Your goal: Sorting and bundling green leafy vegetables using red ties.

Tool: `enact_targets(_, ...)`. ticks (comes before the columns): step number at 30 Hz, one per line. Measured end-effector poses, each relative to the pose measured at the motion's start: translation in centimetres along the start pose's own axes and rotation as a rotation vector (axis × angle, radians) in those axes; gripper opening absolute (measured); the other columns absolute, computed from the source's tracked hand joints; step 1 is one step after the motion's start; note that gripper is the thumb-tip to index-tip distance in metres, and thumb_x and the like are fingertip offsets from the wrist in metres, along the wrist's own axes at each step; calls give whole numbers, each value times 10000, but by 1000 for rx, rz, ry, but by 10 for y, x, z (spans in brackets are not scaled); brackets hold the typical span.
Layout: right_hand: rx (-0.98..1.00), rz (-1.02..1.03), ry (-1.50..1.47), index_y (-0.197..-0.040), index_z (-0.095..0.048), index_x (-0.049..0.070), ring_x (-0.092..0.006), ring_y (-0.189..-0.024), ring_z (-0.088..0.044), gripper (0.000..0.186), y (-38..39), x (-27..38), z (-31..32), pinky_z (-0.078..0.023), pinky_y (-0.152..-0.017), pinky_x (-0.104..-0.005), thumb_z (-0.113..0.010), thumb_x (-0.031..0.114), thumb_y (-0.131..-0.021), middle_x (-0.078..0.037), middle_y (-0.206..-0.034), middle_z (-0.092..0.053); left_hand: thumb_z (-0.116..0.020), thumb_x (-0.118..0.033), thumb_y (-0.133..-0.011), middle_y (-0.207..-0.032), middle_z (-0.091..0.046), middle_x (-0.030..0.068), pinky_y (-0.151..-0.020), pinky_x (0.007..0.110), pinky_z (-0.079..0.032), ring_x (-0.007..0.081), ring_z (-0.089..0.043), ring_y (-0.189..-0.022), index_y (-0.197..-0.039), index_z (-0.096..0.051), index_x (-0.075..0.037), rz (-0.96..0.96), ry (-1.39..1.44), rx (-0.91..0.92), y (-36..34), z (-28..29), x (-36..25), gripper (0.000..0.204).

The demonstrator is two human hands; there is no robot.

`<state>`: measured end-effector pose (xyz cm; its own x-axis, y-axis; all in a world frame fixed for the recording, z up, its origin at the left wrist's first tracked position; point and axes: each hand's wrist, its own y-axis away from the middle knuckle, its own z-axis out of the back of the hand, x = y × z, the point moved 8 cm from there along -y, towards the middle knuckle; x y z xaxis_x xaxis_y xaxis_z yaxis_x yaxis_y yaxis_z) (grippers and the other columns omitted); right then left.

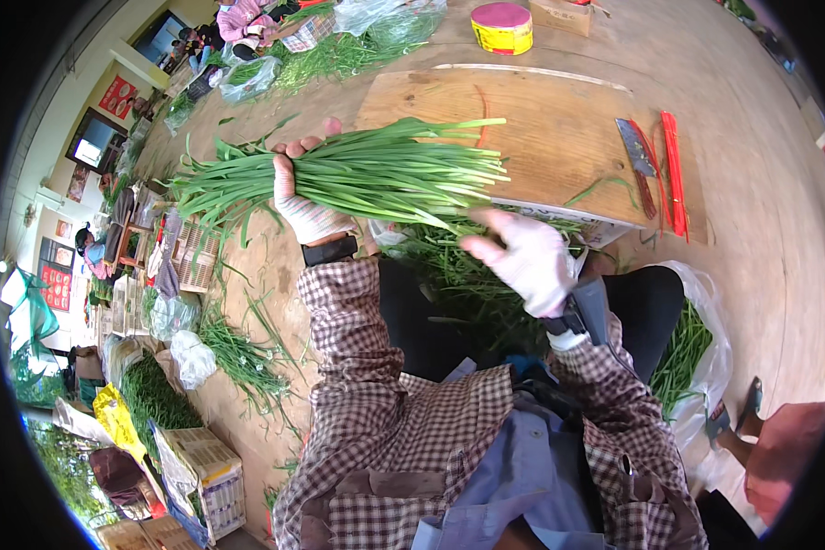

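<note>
My left hand (302, 202), in a pale glove with bare fingertips, grips a bundle of long green leafy stalks (385, 170) held sideways, their pale ends pointing right. My right hand (518, 257), in a similar glove, has its fingers apart just below those pale ends. Beyond the bundle is a wooden board (550, 110), with a cleaver (634, 147) and red ties (671, 174) at its right. A loose pile of greens (467, 284) lies below the bundle between my legs.
A bag of greens (683, 357) sits by my right leg, with another person's foot (752, 403) near it. Scattered stalks (243, 353), boxes (202, 467) and crates (192, 252) line my left. Other people (243, 27) sit among greens farther back, near a yellow tub (501, 37).
</note>
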<state>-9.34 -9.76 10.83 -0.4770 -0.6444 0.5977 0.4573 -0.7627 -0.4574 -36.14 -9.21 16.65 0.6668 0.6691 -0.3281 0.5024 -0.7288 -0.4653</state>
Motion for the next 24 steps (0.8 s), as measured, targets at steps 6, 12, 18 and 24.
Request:
enact_targets(6, 85, 47, -312, -835, -633, 112, -284, -678, -615, 134, 5, -11, -23, -487, -603, -361, -649, 240, -799, -95, -763, -633, -650, -195, -826, -822, -575, -26, -1110, 534, -183, 151, -565, -833, -911, -544, -117, 37, -3, 5, 6, 3, 6, 157)
enact_targets(12, 1072, -172, 566, -990, -572, 136, -314, -849, -615, 297, 86, -87, -39, -481, -710, -431, -655, 291, -751, -108, -882, -633, -645, -281, -806, -840, -608, 41, -1020, 524, -341, 214, -588, -826, -897, -565, -92, 8, -213, -43, 6, 12, -13, 224)
enact_targets(18, 16, 227, 331, -1394, -232, 38, -285, -1281, -349, 1091, -48, 31, 21, -259, -1065, -427, -805, 438, -557, -156, -1387, -361, -644, -340, -782, -867, -633, 129, -762, 397, -507, 266, -616, -798, -855, -616, -36, 389, -306, -230, 23, -1, 55, 314)
enact_targets(24, 242, -251, 61, -1435, -148, 83, -331, -1218, -437, 1147, -91, -14, -33, -365, -974, -413, -840, 298, -547, -189, -1316, -445, -656, -186, -812, -822, -640, 81, -664, 371, -508, 239, -610, -707, -901, -616, -71, 567, -279, -555, 39, 4, 145, 151)
